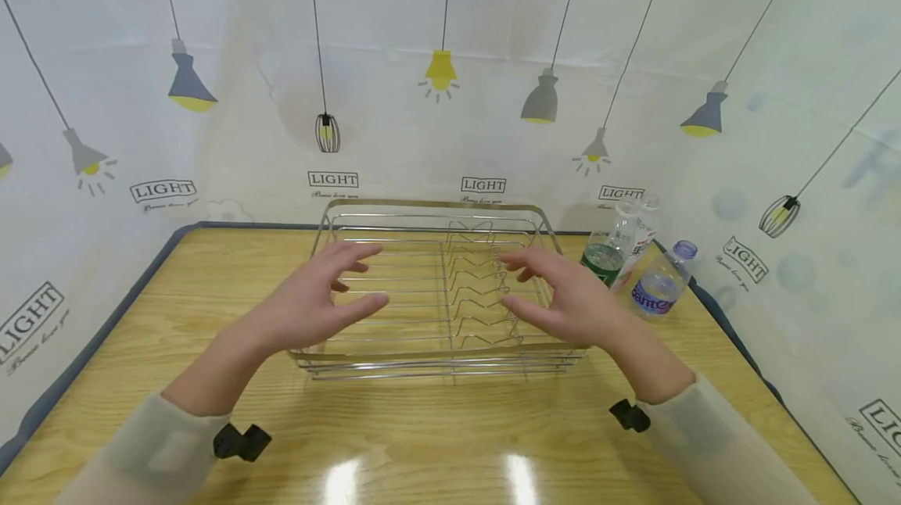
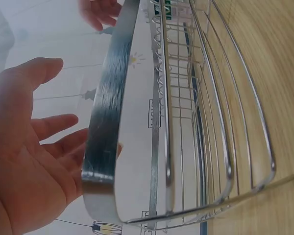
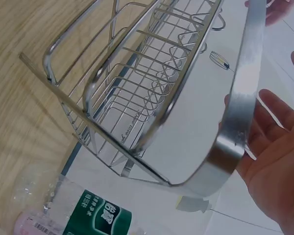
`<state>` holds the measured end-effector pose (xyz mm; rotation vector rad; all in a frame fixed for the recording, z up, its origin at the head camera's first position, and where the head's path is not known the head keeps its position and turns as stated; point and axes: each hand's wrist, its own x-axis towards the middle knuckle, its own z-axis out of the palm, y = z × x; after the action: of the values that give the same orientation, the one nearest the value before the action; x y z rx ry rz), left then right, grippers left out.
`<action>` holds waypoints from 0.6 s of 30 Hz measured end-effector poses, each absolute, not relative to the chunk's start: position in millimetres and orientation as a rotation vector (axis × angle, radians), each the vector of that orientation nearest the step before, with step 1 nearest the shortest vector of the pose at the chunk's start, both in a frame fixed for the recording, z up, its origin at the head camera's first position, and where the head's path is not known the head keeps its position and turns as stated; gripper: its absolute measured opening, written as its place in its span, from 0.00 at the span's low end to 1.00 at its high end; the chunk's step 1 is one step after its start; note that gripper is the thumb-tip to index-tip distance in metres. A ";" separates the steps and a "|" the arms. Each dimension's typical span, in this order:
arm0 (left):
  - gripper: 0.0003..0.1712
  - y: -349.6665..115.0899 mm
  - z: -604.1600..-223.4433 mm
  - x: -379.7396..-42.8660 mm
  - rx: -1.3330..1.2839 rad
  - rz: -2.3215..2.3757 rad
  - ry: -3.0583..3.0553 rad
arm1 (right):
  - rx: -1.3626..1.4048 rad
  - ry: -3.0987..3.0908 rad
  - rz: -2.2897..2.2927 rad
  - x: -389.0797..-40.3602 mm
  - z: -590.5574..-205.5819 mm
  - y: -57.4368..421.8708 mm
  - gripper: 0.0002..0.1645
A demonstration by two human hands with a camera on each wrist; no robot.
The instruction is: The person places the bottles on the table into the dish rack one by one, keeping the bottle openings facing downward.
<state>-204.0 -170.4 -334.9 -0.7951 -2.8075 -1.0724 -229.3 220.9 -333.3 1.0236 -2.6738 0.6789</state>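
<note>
Both hands are relaxed and gripping nothing. The left hand (image 1: 313, 298) and right hand (image 1: 563, 294) flank a wire rack (image 1: 436, 356) on the desk (image 1: 422, 419). Wrist views put some fingertips behind its flat metal rim (image 2: 110, 93), so I can't tell if they touch. Inside the rack, nearer the right hand, run wavy dividers (image 1: 480, 302). Past that hand: a green-labelled bottle (image 1: 601, 259), partly blocked in the head view, a pinkish-labelled bottle (image 1: 642, 235), cut off in the right wrist view, and a purple-capped bottle (image 1: 655, 294), head view only. Contents? Can't tell.
</note>
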 end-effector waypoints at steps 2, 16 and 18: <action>0.40 -170.3 -335.5 -202.6 -0.819 -1.185 -2.787 | 1.050 -2.624 0.773 -229.0 -334.6 225.3 0.31; 0.29 -167.4 -344.4 -196.1 -0.812 -1.525 -2.712 | 0.919 -2.269 1.288 -226.1 -328.7 280.4 0.19; 0.28 -166.2 -344.7 -195.2 -0.808 -1.540 -2.715 | 0.906 -2.175 1.394 -227.0 -325.0 292.3 0.18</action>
<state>-195.2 -166.2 -344.7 -0.8076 -2.7146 -1.5402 -227.0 292.3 -325.0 0.9062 -2.1753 1.3942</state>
